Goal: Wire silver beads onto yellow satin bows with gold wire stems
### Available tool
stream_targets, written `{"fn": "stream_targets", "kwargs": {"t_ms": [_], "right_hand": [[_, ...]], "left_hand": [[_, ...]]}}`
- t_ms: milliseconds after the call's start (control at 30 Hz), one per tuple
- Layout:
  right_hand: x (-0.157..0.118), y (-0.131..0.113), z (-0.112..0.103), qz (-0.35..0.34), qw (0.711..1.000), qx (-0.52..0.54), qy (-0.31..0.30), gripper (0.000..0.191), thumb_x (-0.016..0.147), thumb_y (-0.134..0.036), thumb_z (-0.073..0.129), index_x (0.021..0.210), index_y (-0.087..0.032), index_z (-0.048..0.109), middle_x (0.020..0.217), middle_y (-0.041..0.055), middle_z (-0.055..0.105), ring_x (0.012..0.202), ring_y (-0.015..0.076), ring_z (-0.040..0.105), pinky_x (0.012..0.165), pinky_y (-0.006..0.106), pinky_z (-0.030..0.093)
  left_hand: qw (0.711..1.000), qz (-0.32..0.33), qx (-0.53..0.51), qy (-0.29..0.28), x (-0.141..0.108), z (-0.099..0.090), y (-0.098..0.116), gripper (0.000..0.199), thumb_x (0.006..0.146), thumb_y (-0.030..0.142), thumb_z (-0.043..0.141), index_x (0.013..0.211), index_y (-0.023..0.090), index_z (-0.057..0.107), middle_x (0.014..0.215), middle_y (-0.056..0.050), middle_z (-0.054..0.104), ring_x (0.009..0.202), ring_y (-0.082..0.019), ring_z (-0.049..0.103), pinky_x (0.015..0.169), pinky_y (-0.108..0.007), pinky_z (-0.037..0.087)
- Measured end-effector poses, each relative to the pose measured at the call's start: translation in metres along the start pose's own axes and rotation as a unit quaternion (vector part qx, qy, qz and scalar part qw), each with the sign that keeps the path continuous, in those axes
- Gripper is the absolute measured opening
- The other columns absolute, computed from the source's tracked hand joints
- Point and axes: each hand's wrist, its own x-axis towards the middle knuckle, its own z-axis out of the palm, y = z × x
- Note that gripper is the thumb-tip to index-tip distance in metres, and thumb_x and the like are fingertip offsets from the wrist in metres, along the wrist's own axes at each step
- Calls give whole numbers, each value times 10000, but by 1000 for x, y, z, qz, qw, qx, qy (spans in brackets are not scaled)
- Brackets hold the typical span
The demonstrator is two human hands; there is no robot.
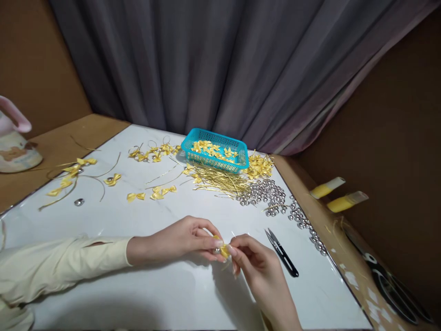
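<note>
Near the front middle of the white board (155,294), my left hand (196,239) pinches a yellow bow (225,251) with a small silver piece (217,250) at its centre. My right hand (251,259) closes its fingertips on the bow's right side, where a thin gold strand shows. The two hands nearly touch. Black thread snips (282,253) lie just right of my right hand. Farther back, gold wire ties (223,181) lie in a bundle, beside a heap of silver bells or beads (265,193).
A blue basket (244,161) holding yellow bows stands at the back, with a bow pile (259,166) beside it. More bows (136,197) lie left. A pink-handled jug (17,147) stands far left. Black scissors (392,289) and two yellow-filled tubes (347,201) are at the right.
</note>
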Motion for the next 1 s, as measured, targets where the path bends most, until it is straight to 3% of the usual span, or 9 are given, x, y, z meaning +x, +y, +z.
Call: {"fn": "stream_targets", "kwargs": {"t_ms": [400,533,667,800,900,1000], "right_hand": [[3,-3,3,6,999,32,21,265,821,-399,610,722,-154,624,584,12,574,504,127,521,495,233,450],[0,-8,-7,-36,999,-4,26,191,851,-346,580,855,-172,659,734,43,660,644,153,622,613,232,513],[-15,-18,-25,-74,994,-39,66,187,906,-276,501,974,-224,668,747,28,685,698,157,648,687,236,529],[-30,-28,-26,-80,992,-17,96,232,904,-275,501,1128,-258,561,837,46,711,675,181,669,619,267,546],[-32,-28,-14,-50,995,-22,82,144,906,-327,491,1004,-243,555,712,30,702,575,170,650,573,252,535],[-27,-23,-3,-40,995,-87,42,223,896,-378,487,816,-218,622,544,12,639,489,154,605,504,214,490]], "left_hand": [[999,1,25,45,1,4,0,273,783,392,655,812,121,639,820,-86,736,805,-212,703,762,-298,519],[998,4,25,53,3,2,-2,297,776,414,657,823,122,633,797,-84,736,785,-214,706,729,-299,526],[997,7,33,76,2,4,2,291,778,402,656,811,114,627,741,-80,733,721,-192,703,680,-278,529],[994,24,39,101,0,7,4,281,783,393,652,789,114,620,715,-72,728,676,-176,694,653,-268,530],[993,47,41,105,-1,8,1,265,794,385,646,797,122,623,718,-56,725,706,-182,697,659,-264,532],[991,57,43,111,-2,9,-2,249,797,378,647,796,130,625,711,-41,720,722,-183,697,660,-260,534]]}}
